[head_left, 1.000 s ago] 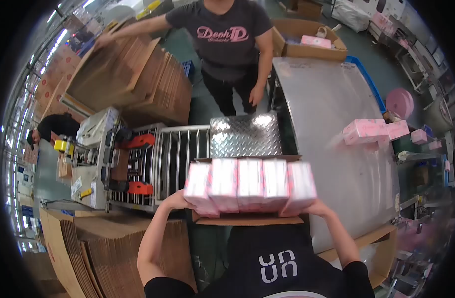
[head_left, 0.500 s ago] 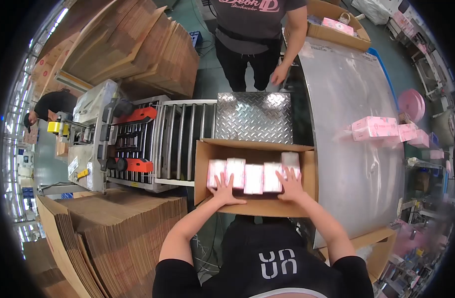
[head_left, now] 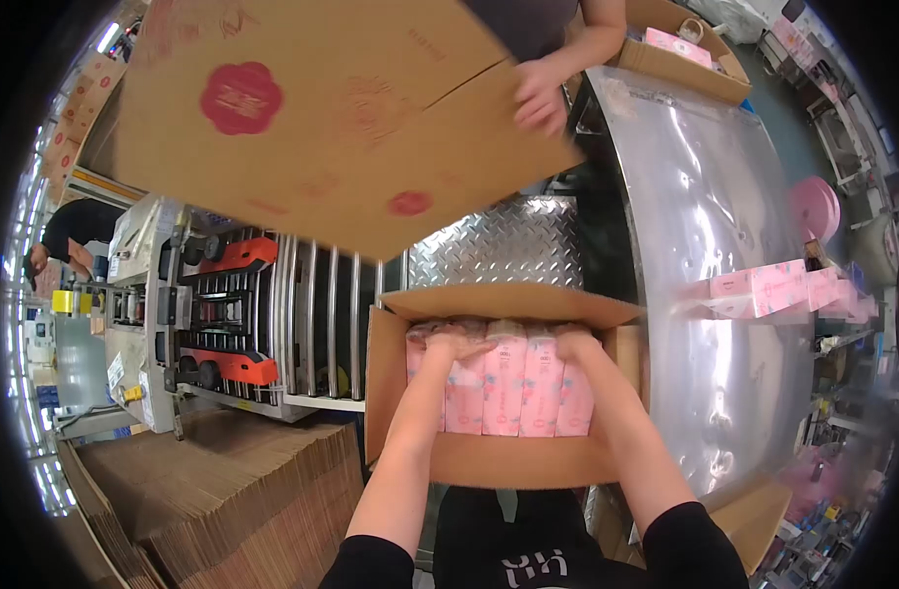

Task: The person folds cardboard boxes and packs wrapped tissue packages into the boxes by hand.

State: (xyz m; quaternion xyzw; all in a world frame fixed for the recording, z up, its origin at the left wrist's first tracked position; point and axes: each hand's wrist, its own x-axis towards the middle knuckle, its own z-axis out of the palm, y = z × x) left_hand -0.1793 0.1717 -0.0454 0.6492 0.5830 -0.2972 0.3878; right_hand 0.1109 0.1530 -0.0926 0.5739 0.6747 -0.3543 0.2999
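Several pink printed packs (head_left: 503,393) stand in a row inside an open cardboard box (head_left: 518,466) in front of me. Their pink faces are toward me. My left hand (head_left: 459,344) grips the tops of the packs on the left, its thumb stretched across toward the middle and its other fingers partly hidden. At the right end of the row, my right hand (head_left: 574,342) is closed over the pack tops, with its fingertips out of sight behind them.
Across from me, a co-worker's hand (head_left: 543,96) holds a large flat cardboard sheet (head_left: 322,128) over the roller conveyor (head_left: 317,324). Behind my box lies a diamond-plate surface (head_left: 508,240). A metal table (head_left: 710,393) with pink packs (head_left: 778,287) stands right; stacked cardboard (head_left: 243,491) is left.
My hands have gone from spread over the pack tops to gripping at their far edge. The packs now show their pink faces. The co-worker has brought in a large cardboard sheet.
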